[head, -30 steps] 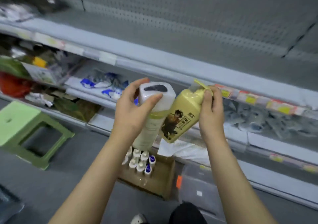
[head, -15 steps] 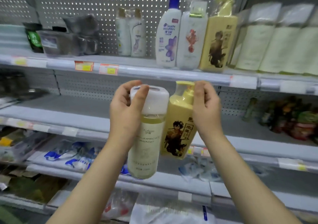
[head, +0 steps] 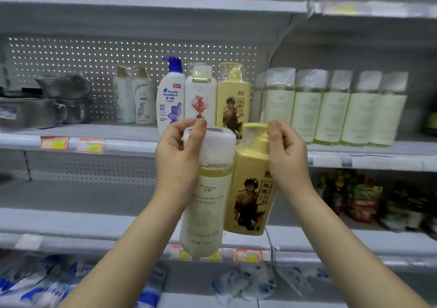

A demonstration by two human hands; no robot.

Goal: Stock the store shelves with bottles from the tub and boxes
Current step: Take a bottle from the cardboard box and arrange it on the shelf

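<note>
My left hand (head: pixel 176 158) grips the white cap of a pale green clear-capped bottle (head: pixel 203 203), which hangs upright in front of the shelves. My right hand (head: pixel 287 158) pinches the pump neck of a yellow pump bottle (head: pixel 250 196) with a dark figure on its label, right beside the first. Both are at chest height before the middle shelf (head: pixel 123 139). On that shelf stand a matching yellow bottle (head: pixel 233 94) and a row of several matching pale green bottles (head: pixel 331 106).
The same shelf also carries a Head & Shoulders bottle (head: pixel 170 99), a white bottle with a red print (head: pixel 200 97), two small white bottles (head: pixel 133 97) and metal pots (head: pixel 47 106) at the left. The lower shelf holds colourful packets (head: pixel 359 198) at the right. Blue-white packs (head: pixel 47 288) lie below.
My view has risen from the floor box and low shelves to the stocked shelf. Both hands have lifted their bottles upward, and the bottles now hang upright.
</note>
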